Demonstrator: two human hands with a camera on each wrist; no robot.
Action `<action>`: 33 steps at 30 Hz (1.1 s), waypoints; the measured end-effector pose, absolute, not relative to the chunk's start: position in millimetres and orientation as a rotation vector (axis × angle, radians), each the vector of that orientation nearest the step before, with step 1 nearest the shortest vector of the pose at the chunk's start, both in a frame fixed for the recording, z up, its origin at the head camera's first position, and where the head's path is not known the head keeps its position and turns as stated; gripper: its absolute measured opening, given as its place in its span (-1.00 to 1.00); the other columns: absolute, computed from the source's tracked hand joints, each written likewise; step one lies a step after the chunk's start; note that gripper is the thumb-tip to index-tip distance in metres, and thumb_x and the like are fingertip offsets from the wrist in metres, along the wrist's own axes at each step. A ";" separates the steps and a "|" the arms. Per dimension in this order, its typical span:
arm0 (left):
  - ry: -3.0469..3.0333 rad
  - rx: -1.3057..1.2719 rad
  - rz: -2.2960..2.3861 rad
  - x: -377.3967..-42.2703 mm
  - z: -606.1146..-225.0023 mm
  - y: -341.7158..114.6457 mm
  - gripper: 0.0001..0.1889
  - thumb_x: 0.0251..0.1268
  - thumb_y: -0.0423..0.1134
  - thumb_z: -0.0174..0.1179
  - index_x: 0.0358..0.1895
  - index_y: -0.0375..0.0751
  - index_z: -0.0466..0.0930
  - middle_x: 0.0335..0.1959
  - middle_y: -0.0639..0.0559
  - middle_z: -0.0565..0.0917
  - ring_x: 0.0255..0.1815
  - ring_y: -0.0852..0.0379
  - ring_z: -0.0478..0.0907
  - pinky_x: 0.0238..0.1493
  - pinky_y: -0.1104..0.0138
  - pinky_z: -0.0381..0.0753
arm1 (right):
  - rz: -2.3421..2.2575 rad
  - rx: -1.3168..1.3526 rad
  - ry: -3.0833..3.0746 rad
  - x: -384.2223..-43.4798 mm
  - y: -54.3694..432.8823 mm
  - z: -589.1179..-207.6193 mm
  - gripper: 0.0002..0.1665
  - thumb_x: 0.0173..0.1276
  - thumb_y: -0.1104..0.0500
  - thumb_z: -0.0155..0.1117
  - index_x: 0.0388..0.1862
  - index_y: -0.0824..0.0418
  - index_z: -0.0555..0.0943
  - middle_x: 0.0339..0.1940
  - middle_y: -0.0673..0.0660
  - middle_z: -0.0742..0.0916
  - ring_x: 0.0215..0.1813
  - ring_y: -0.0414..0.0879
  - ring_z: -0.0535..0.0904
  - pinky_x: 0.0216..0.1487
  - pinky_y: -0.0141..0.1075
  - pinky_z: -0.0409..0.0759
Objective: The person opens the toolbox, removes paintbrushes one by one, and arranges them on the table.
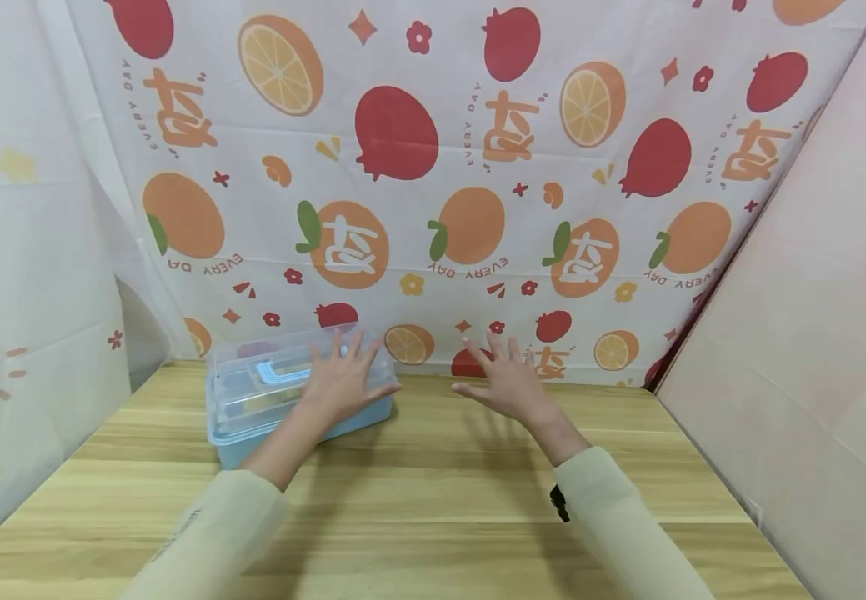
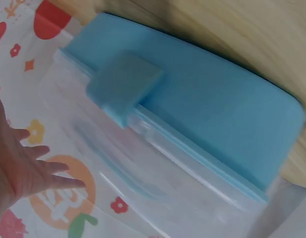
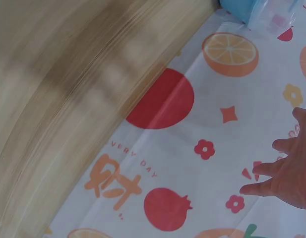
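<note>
A light blue plastic storage box (image 1: 232, 452) with a clear lid and a blue lid handle (image 1: 282, 373) stands at the back left of the table. My left hand (image 1: 338, 385) is spread in front of the box's right part and overlaps it in the head view. In the left wrist view the box's blue side, a blue latch (image 2: 125, 87) and the clear lid (image 2: 167, 183) show beside the outstretched fingers. My right hand (image 1: 509, 383) is held over the back of the table, fingers spread, with nothing in it.
The wooden table (image 1: 433, 492) carries shadows of both arms. A white fruit-print cloth (image 1: 402, 208) hangs behind it. Pale cloth walls stand at the left (image 1: 27, 250) and right (image 1: 800, 333) edges. A black item (image 1: 559, 503) shows at the right sleeve.
</note>
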State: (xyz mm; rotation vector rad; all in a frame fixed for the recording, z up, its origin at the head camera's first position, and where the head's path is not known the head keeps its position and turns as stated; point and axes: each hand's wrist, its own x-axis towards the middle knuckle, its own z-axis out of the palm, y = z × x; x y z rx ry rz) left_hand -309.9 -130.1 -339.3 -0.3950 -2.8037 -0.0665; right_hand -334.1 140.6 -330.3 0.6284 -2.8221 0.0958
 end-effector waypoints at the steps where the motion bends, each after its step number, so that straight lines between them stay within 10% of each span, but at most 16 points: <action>1: -2.799 -0.399 -0.076 -308.8 -339.3 -132.7 -0.11 0.13 0.40 -0.09 0.41 -0.14 0.11 0.39 -0.27 0.06 0.35 -0.40 -0.21 0.13 -0.38 -0.17 | 0.102 0.640 -2.816 -334.7 139.3 -330.8 -0.03 0.12 -0.50 -0.02 0.46 -0.17 0.06 0.45 0.17 0.09 0.38 0.34 -0.10 0.20 0.35 -0.10; 17: -2.723 -0.334 -0.301 -279.8 -341.6 -205.8 -0.16 0.23 0.30 -0.08 0.36 -0.31 0.12 0.36 -0.37 0.04 0.34 -0.39 -0.14 0.16 -0.35 -0.25 | 0.197 0.862 -2.875 -342.7 85.8 -335.7 0.01 0.13 -0.42 0.08 0.48 -0.16 -0.04 0.46 0.17 0.08 0.40 0.23 -0.03 0.24 0.22 0.08; 25: -2.592 -0.243 -0.496 -254.6 -358.7 -250.3 -0.18 0.18 0.19 0.11 0.28 -0.42 0.17 0.29 -0.44 0.07 0.29 -0.43 -0.11 0.13 -0.36 -0.16 | 0.445 1.011 -2.763 -354.9 50.7 -341.9 -0.02 0.16 -0.17 0.29 0.46 0.00 0.06 0.44 0.10 0.14 0.21 0.09 0.36 0.09 -0.10 0.45; 33: -2.610 -0.157 -0.919 -251.0 -371.2 -273.0 -0.06 0.18 0.08 0.18 0.31 -0.60 -0.06 0.34 -0.54 -0.24 0.28 -0.54 -0.27 0.00 -0.44 -0.09 | 0.961 0.933 -2.812 -366.3 25.2 -360.4 -0.07 0.22 -0.02 0.29 0.47 0.05 0.05 0.45 0.05 0.12 0.42 -0.07 -0.01 0.32 -0.12 0.14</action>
